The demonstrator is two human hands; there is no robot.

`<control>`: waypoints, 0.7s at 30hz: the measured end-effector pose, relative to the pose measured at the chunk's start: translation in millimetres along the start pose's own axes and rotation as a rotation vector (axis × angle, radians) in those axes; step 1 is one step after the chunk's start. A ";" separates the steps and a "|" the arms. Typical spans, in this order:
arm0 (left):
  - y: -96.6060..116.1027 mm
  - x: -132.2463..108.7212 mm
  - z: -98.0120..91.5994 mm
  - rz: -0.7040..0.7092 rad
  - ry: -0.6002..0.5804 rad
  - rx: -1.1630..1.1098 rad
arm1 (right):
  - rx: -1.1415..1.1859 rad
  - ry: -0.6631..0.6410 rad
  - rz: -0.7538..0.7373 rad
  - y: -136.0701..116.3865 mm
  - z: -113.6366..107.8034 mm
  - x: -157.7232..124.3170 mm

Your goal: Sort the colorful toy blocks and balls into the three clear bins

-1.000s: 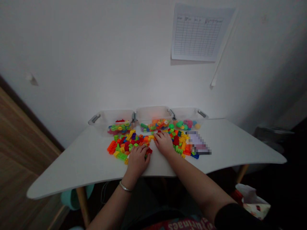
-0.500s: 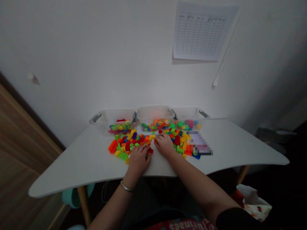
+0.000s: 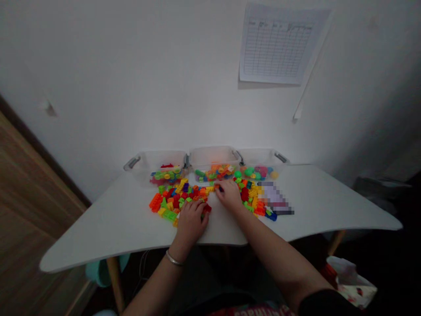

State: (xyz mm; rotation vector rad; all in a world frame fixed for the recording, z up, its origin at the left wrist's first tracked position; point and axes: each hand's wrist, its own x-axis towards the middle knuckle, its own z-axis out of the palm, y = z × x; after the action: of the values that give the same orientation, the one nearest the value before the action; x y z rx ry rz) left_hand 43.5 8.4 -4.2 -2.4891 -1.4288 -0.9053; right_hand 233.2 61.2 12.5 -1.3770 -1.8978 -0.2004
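Right hand [image 3: 229, 194] has curled inward since the earlier frame, at an orange block [image 3: 217, 187]; I cannot confirm a grip. Left hand [image 3: 191, 216] is half-curled beside a red block [image 3: 207, 208], hold likewise unclear. Loose blocks [image 3: 176, 199] lie before the clear bins [image 3: 213, 156]; pinch each by its sides.

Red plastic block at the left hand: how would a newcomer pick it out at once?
On the white table, find the left heap of multicoloured plastic blocks, then the left hand at its near right edge. The red plastic block shows on that hand's thumb side; the heap's other visible red blocks lie farther left.
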 end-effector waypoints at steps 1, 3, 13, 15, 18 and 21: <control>0.2 -0.2 -0.3 0.000 -0.001 -0.001 | 0.043 0.068 0.035 2.5 -5.9 8.0; 0.7 -0.7 -1.0 0.002 -0.004 -0.005 | 0.101 0.190 0.112 8.7 -19.4 26.5; 0.5 -1.6 -0.4 -0.028 -0.017 -0.019 | -0.061 0.099 0.358 26.9 -43.6 92.2; -0.3 -1.4 0.3 -0.023 -0.018 -0.021 | -0.160 -0.018 0.385 25.1 -42.2 97.9; -1.0 -1.6 1.1 -0.017 -0.012 -0.022 | -0.286 -0.153 0.367 22.9 -41.5 103.5; -1.0 -2.0 1.4 -0.015 -0.002 -0.020 | -0.341 -0.201 0.333 24.3 -39.8 104.5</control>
State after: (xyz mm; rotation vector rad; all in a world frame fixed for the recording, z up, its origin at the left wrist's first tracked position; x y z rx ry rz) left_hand 42.5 8.0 -6.7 -2.4979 -1.4488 -0.9245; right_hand 261.0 127.7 101.4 -1.9858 -1.8145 -0.2338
